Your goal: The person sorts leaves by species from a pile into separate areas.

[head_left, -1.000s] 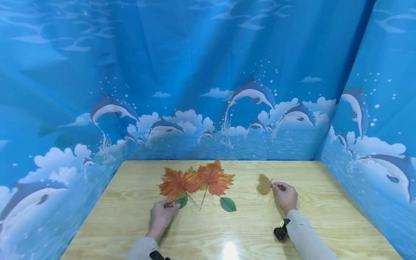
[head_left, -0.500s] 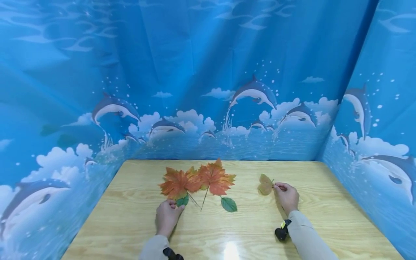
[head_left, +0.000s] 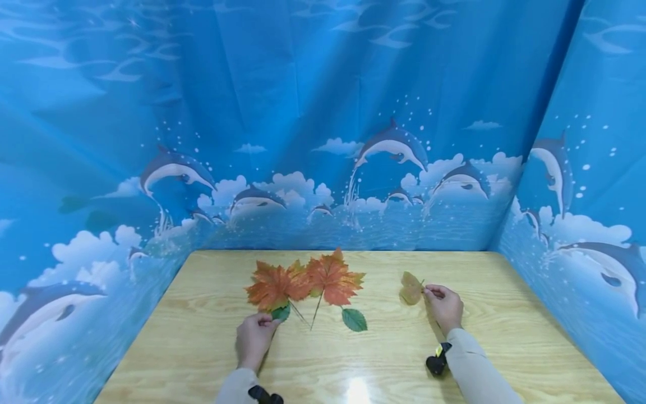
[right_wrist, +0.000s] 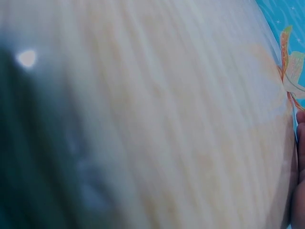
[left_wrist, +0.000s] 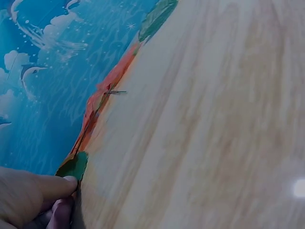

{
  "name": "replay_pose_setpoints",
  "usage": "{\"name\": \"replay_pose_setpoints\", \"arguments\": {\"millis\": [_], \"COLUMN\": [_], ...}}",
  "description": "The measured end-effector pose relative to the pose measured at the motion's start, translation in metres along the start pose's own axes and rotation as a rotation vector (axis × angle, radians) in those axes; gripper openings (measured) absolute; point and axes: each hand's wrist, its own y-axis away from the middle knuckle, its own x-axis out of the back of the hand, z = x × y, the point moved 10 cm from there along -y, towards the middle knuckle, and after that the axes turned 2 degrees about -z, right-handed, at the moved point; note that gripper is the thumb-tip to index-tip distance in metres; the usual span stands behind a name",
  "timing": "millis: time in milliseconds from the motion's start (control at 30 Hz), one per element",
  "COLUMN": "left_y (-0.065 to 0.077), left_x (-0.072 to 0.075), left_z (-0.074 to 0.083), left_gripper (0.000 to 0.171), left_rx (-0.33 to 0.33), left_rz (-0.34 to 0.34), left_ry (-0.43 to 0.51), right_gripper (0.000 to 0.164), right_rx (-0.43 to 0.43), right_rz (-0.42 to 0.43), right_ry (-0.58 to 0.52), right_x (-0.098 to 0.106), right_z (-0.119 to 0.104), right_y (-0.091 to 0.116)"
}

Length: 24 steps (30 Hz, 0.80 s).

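Note:
Two orange-red maple leaves [head_left: 330,278] lie side by side on the table, their thin stems crossing toward me. Below the left maple leaf, a small green leaf [head_left: 281,312] is pinched at its near edge by my left hand [head_left: 254,339]. The left wrist view shows the thumb [left_wrist: 70,180] against that green leaf. Farther right, my right hand [head_left: 445,308] pinches the short stem of a yellow-brown lobed leaf [head_left: 411,289]. Only the fingers' edge and part of this leaf [right_wrist: 294,69] appear in the right wrist view.
Another green leaf [head_left: 354,320] lies below the right maple leaf. The wood-grain table [head_left: 383,359] reaches back to a blue dolphin-print curtain [head_left: 303,112], which also stands along both sides.
My left wrist has shifted a little to the right while its fingers stay at the green leaf. The right hand and the yellow-brown leaf have hardly moved.

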Motion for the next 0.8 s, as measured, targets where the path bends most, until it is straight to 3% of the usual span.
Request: {"name": "replay_pose_setpoints", "arguments": {"millis": [333,567,800], "left_y": [-0.003,-0.002,-0.003], "left_x": [-0.001,0.000,-0.002], "left_z": [-0.001,-0.001,-0.002], "left_gripper": [0.010,0.009,0.008], "left_rx": [0.009,0.007,0.030], "left_rz": [-0.031,-0.040,-0.047], "left_ry": [0.015,0.019,0.016], "right_gripper": [0.022,0.033,0.031], "right_rx": [0.003,-0.061,-0.044], "right_rz": [-0.013,-0.064,-0.064], "right_ry": [-0.013,-0.044,-0.113], "right_x": [0.002,0.008,0.015], "right_z": [-0.005,-0.006,-0.029], "right_y": [0.006,0.012,0.017]}}
